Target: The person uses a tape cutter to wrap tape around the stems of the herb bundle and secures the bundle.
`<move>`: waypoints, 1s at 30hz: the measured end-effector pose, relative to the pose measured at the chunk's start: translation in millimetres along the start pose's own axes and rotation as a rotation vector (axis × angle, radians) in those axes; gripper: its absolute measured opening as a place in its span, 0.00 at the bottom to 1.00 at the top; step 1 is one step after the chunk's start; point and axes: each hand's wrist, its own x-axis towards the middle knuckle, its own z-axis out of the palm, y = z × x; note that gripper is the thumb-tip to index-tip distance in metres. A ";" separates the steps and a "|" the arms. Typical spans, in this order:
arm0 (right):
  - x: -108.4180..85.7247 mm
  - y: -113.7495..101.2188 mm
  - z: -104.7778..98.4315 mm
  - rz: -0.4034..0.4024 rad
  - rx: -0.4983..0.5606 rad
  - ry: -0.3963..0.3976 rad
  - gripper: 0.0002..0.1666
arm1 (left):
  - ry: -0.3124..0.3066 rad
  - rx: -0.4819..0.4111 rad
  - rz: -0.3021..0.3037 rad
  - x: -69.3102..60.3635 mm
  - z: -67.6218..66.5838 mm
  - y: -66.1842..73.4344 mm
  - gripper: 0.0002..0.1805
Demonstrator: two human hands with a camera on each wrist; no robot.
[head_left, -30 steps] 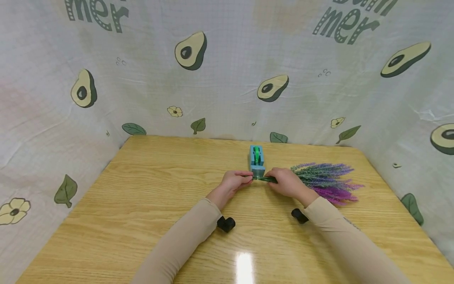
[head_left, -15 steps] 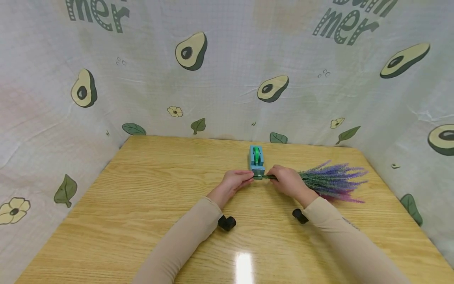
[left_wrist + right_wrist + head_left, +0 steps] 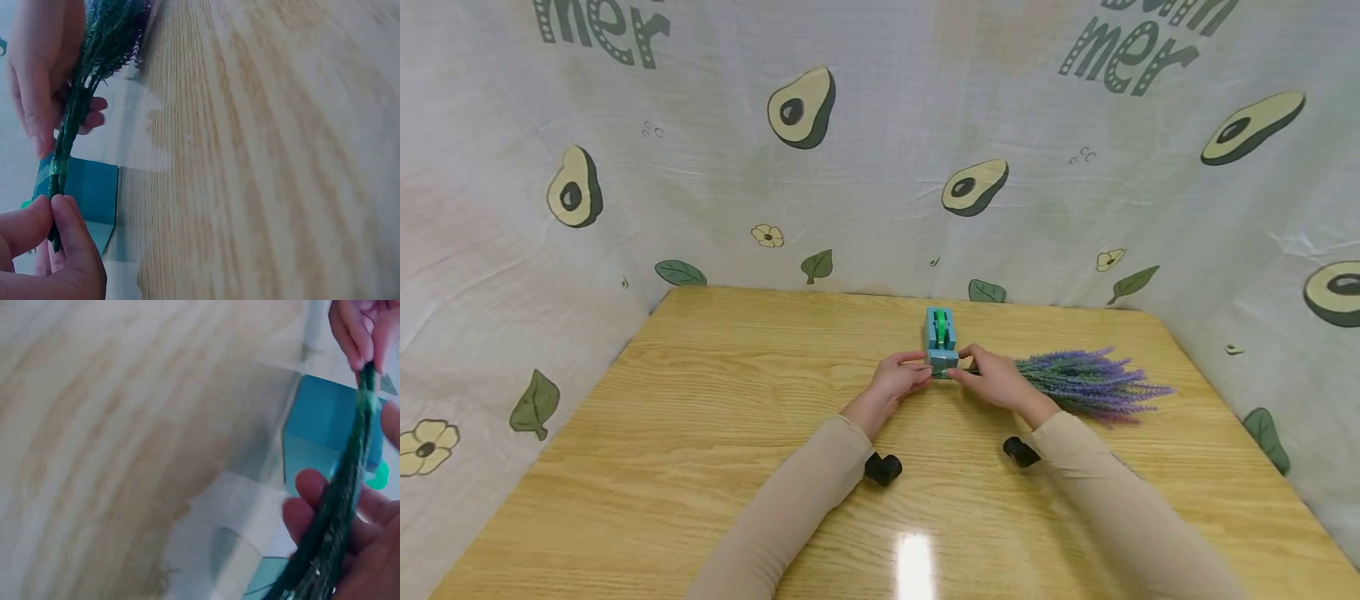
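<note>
A bunch of artificial lavender lies sideways over the table, purple flower heads to the right. My left hand pinches the green stem ends between thumb and fingers. Farther up the stems, my right hand curls its fingers round them, its thumb apart from its index finger in the head view. Clear tape with a greenish look crosses the stems between the hands. Right behind them stands a blue tape dispenser with a green reel. The dispenser's cutting edge is partly hidden.
The wooden table stretches out on both sides of the hands. A patterned cloth hangs behind and beside it. A black wrist mount sits under each forearm, the left mount and the right mount.
The lavender bunch has turned, so its purple heads now cover the magenta ones. My right hand has shifted slightly left, its thumb and index finger spreading near the dispenser. My left hand stays almost in place.
</note>
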 end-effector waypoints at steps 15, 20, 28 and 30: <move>5.0 1.5 13.4 0.091 0.012 0.080 0.37 | 0.055 0.034 0.014 8.3 7.5 -6.0 0.21; 7.6 0.7 13.1 0.138 0.032 0.084 0.35 | 0.092 0.028 0.044 9.5 11.1 -7.0 0.19; 10.6 -4.7 9.5 0.200 0.084 0.076 0.30 | 0.128 0.028 0.052 12.9 13.2 -6.1 0.18; 11.3 -5.8 8.7 0.214 0.087 0.077 0.29 | 0.131 0.030 0.044 13.9 13.4 -5.0 0.18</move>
